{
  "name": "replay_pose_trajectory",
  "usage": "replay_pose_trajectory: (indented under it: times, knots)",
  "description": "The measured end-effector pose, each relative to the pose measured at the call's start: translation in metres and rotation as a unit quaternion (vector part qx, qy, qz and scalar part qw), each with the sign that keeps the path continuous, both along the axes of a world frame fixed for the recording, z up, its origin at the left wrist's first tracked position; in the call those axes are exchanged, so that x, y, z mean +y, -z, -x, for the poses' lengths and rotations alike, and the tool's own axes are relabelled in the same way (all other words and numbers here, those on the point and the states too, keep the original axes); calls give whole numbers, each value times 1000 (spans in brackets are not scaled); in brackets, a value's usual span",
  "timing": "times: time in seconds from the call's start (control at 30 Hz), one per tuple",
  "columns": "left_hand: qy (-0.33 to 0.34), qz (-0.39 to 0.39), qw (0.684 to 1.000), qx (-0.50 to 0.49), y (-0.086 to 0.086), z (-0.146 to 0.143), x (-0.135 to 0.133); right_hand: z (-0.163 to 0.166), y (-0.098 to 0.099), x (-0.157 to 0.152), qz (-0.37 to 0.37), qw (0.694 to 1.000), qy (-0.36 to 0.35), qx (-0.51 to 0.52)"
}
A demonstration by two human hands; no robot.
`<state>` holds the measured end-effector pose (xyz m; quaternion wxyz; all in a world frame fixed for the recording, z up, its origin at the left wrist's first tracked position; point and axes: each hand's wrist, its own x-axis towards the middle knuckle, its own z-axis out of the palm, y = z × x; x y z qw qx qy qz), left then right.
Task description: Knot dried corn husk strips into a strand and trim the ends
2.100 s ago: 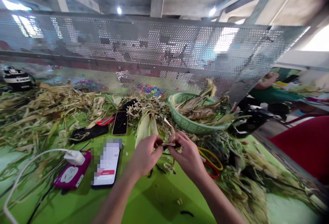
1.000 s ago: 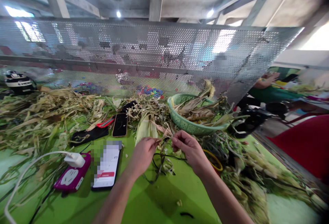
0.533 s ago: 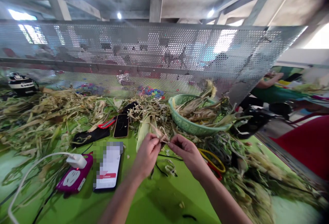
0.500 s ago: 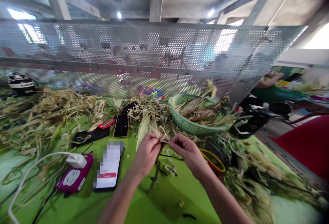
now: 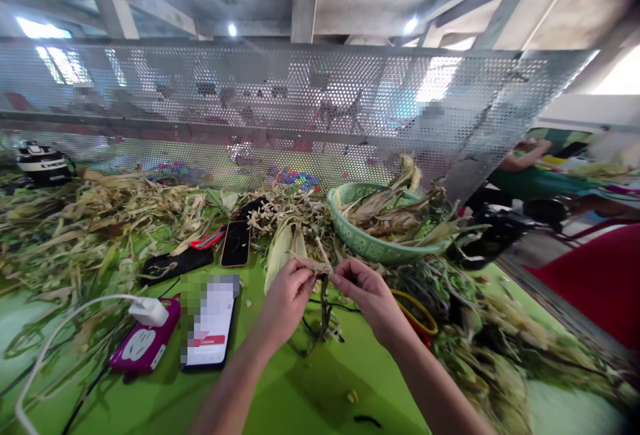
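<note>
We see left hand [image 5: 287, 293] and right hand [image 5: 369, 294] raised together — both pinching one husk strip [image 5: 310, 264]; one basket [image 5: 353, 232] at 1 o'clock.

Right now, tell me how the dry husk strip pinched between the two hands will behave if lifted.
The husk strip, pinched by the left hand and the right hand, is probably floppy: its dark tail droops toward the green table. It looks thin and dried, so likely very light and apt to tear if pulled.
</note>
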<state>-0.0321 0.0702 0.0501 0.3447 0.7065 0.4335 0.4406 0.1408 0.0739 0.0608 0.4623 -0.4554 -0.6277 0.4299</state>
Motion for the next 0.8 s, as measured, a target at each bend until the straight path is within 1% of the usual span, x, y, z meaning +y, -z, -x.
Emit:
replay_pose_trajectory:
  times: [0.07, 0.17, 0.27, 0.4, 0.47, 0.57, 0.7, 0.8]
  knots:
    - [13, 45, 998, -48, 0, -2, -1, 3, 2, -1, 9, 1000, -15, -1]
    - [30, 127, 985, -116, 1, -3, -2, 7, 3, -2, 18, 999, -31, -4]
    - [31, 168, 972, -162, 3, -2, -2, 8, 2, -3, 23, 999, -39, -1]
    - [68, 216, 945, -237, 5, -4, -1, 7, -2, -5, 29, 998, -50, -2]
    - [89, 221, 936, -259, 4, -4, -1, 7, -4, -5, 26, 998, -53, -10]
    - [102, 201, 941, -253, 3, -4, 0, 5, -4, -5, 12, 998, -52, -24]
    - [85, 182, 958, -207, 5, -2, 1, 4, 0, -3, -12, 997, -30, -65]
    - [63, 193, 958, -205, 9, -2, 2, 0, 2, -2, -35, 995, -10, -97]
